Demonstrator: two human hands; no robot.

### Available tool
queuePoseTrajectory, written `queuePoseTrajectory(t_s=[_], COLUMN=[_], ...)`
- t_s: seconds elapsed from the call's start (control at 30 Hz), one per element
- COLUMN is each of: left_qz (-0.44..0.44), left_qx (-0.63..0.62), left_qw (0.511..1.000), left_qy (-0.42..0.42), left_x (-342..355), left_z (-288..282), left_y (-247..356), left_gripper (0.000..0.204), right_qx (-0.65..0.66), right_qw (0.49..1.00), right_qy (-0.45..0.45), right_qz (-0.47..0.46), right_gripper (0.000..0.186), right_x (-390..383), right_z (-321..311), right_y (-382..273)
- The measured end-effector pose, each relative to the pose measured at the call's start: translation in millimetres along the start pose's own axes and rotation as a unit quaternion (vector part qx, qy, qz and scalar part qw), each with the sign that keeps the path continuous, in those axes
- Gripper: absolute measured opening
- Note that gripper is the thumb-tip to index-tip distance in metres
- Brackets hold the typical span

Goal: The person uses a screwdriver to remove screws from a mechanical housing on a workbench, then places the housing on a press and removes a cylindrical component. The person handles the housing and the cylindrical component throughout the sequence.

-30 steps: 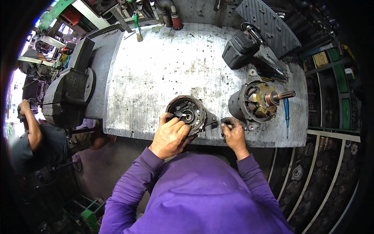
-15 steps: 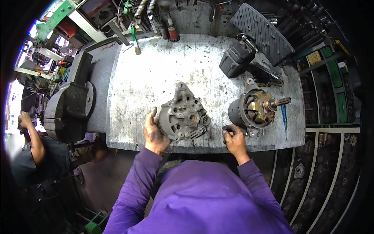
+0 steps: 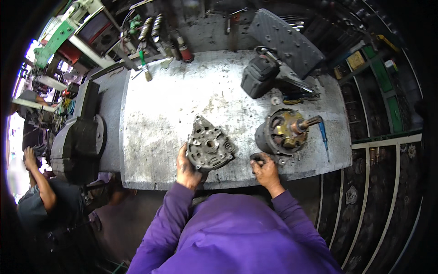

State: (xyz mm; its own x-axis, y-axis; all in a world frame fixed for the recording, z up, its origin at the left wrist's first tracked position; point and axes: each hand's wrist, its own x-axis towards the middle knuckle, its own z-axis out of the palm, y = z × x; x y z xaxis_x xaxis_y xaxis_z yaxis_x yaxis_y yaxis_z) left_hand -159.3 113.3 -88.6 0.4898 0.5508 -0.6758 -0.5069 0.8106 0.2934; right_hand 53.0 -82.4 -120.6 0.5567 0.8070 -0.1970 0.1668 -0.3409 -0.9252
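My left hand (image 3: pixel 188 170) grips the left edge of a grey alternator end housing (image 3: pixel 197 148), a cast cover with vent slots and a pointed mounting ear at its far end. The thumb lies along its side, and the other fingers are hidden beneath. To the right stands the other alternator half (image 3: pixel 265 137), its copper-coloured rotor (image 3: pixel 288 130) and shaft tilted up to the right. My right hand (image 3: pixel 268 172) is closed just in front of that half, fingers curled together. Something dark shows at its fingertips, but I cannot tell whether it is a held part or grime.
Near the back right of the metal bench (image 3: pixel 155 137) stand a black case (image 3: pixel 260 75) and a ribbed grey panel (image 3: pixel 287 43). A blue screwdriver (image 3: pixel 324 139) lies right, a green-handled brush (image 3: pixel 145 66) far left. A bench vise (image 3: pixel 75 146) and another person (image 3: pixel 48 201) are left.
The whole view has shifted a little. My left hand has brought the end housing slightly nearer me and turned it, its ear now leaning left. My right hand remains closed by the rotor half.
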Motion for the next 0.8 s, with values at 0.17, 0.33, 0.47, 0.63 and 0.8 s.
queuePoseTrajectory(t_s=[0.17, 0.33, 0.47, 0.63, 0.8], left_qz=[0.142, 0.262, 0.131, 0.234, 0.439], left_qx=[0.1, 0.375, 0.311, 0.455, 0.73], left_qw=[0.983, 0.888, 0.941, 0.847, 0.492], left_qy=[-0.06, -0.048, 0.01, 0.146, 0.178], left_x=[-40.3, -50.1, -57.3, -60.4, -54.6], left_z=[-23.0, -34.7, -41.6, -67.0, -101.6], left_y=[0.5, 3.1, 21.4, 29.9, 7.0], left_gripper=[0.04, 0.068, 0.069, 0.052, 0.036], right_qx=[0.046, -0.094, -0.027, -0.066, -0.23], right_qw=[0.997, 0.994, 0.973, 0.956, 0.965], right_qy=[-0.054, -0.04, -0.229, -0.269, 0.125], right_qz=[0.023, 0.024, -0.023, 0.098, -0.028], right_gripper=[0.037, 0.053, 0.04, 0.04, 0.032], right_x=[5.4, 1.4, -10.7, 2.8, 75.7], right_z=[4.5, 0.9, -54.4, -178.3, -236.0], right_y=[28.7, 18.9, -21.4, -40.6, -27.5])
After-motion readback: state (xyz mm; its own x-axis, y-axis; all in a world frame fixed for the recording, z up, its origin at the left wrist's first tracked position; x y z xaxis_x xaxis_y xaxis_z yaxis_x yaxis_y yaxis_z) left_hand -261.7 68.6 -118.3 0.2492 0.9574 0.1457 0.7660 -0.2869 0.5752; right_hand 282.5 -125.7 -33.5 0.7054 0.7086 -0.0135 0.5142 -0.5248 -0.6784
